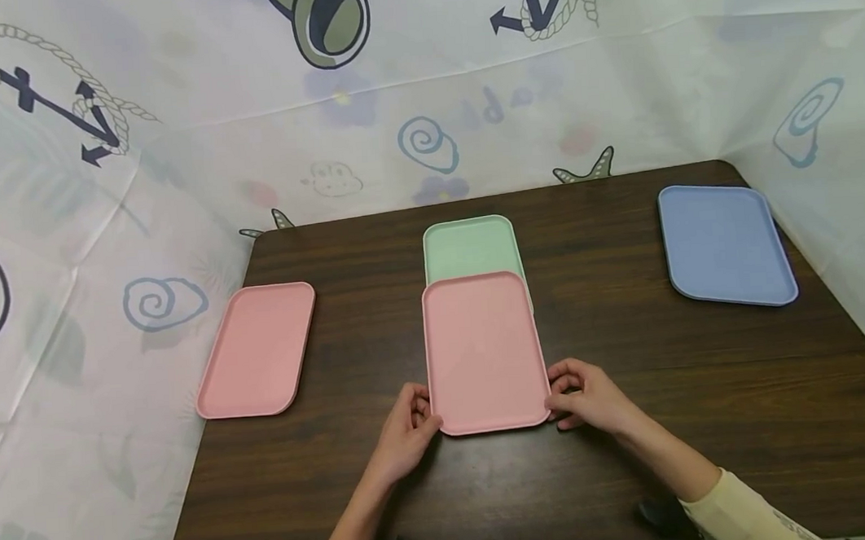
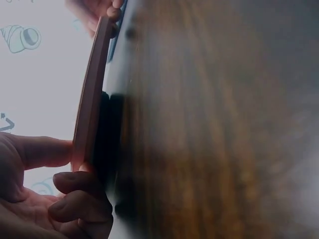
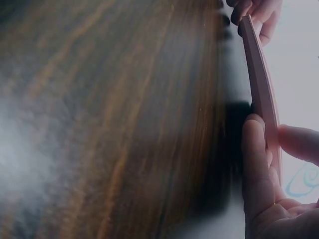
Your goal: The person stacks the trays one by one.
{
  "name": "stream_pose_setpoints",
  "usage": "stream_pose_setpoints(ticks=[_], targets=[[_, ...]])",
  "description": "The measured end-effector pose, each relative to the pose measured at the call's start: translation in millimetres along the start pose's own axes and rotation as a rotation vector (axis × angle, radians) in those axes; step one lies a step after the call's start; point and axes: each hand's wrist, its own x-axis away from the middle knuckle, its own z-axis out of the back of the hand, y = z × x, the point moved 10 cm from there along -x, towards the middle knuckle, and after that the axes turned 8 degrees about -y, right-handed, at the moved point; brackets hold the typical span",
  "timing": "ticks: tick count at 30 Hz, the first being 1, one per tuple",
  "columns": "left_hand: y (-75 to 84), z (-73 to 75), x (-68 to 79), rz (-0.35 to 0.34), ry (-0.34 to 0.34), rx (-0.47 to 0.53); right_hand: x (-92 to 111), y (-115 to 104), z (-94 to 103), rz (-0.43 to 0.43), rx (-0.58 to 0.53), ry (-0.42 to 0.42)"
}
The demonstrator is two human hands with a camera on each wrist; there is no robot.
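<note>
A pink tray (image 1: 487, 353) is held by both hands at its near corners. My left hand (image 1: 409, 434) pinches the left edge, thumb on the rim and fingers beneath, as the left wrist view shows on the tray's side (image 2: 90, 99). On the opposite edge my right hand (image 1: 586, 394) grips the tray the same way; its thumb (image 3: 299, 142) presses the top side in the right wrist view. Both wrist views show a dark gap between tray and tabletop. Behind it, a green tray (image 1: 471, 250) is partly covered from view by the pink one.
Another pink tray (image 1: 258, 350) lies at the table's left edge. A blue tray (image 1: 726, 245) lies at the far right. The dark wooden table (image 1: 610, 293) borders a patterned white cloth (image 1: 366, 127) at the back and sides.
</note>
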Motion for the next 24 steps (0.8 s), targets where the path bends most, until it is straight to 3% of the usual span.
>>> stream_pose_setpoints(ticks=[2,9,24], targets=[[-8.2,1.0,-5.1,-0.002,0.029,-0.063,-2.2,-1.0,1.1,0.003,-0.006,0.006],[3.4,9.2,-14.3,-0.017,0.103,-0.261,-12.0,-2.5,7.9,0.011,-0.014,0.026],[11.6,18.4,-45.0,-0.032,0.154,-0.278,-34.7,-13.5,28.2,0.052,-0.018,0.065]])
